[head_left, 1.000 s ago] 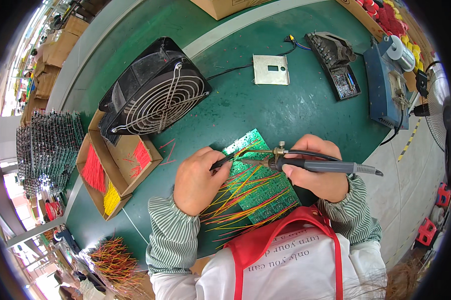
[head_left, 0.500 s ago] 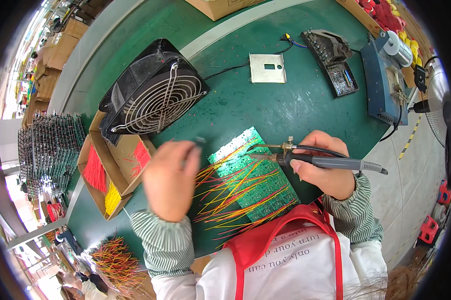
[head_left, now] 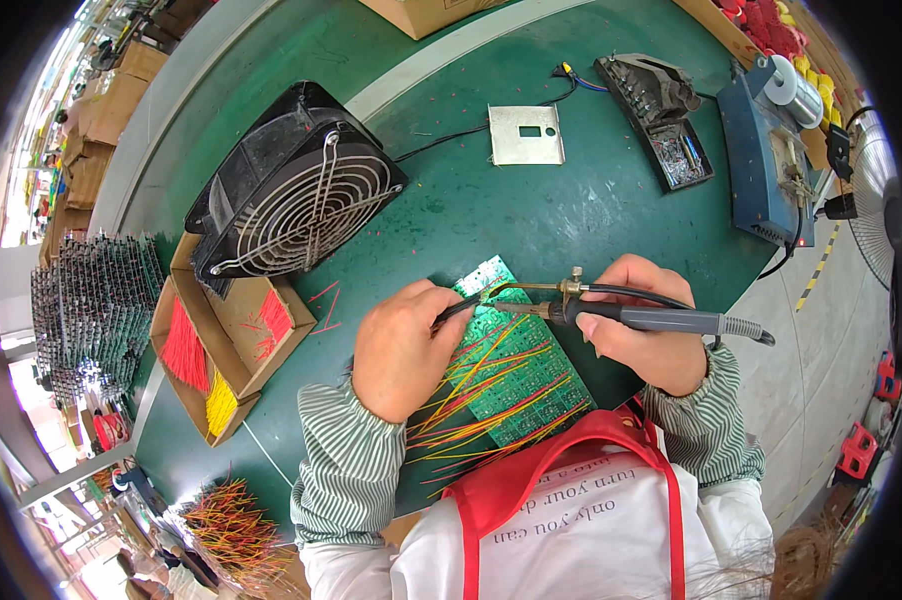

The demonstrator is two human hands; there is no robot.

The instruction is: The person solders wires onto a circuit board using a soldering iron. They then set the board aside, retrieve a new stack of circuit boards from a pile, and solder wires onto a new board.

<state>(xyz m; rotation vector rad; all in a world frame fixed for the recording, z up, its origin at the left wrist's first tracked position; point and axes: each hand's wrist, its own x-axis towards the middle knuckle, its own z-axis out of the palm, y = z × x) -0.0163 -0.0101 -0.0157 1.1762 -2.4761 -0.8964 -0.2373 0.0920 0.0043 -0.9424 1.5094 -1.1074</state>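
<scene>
A green circuit board panel (head_left: 516,375) lies on the table in front of me, with many red and yellow wires (head_left: 461,405) standing out over its left side. My right hand (head_left: 654,325) grips a soldering iron (head_left: 661,319) that has a thin solder feed tube along its upper side. The iron's tip reaches the far left part of the board. My left hand (head_left: 403,348) pinches a slim dark tool, apparently tweezers (head_left: 458,309), whose end meets the board close to the iron's tip. The exact contact point is too small to make out.
Left of the board stands a black fan (head_left: 301,190) with a wire guard. Beside it, a cardboard box (head_left: 233,375) holds red and yellow wires. Farther off lie a metal plate (head_left: 526,135) and a black parts tray (head_left: 679,160). A blue soldering station (head_left: 766,170) carries a solder spool (head_left: 794,90).
My left hand has moved right, from beside the wire box to the board, bringing the dark tool to the iron's tip. A few red wires now show on the table beside the box.
</scene>
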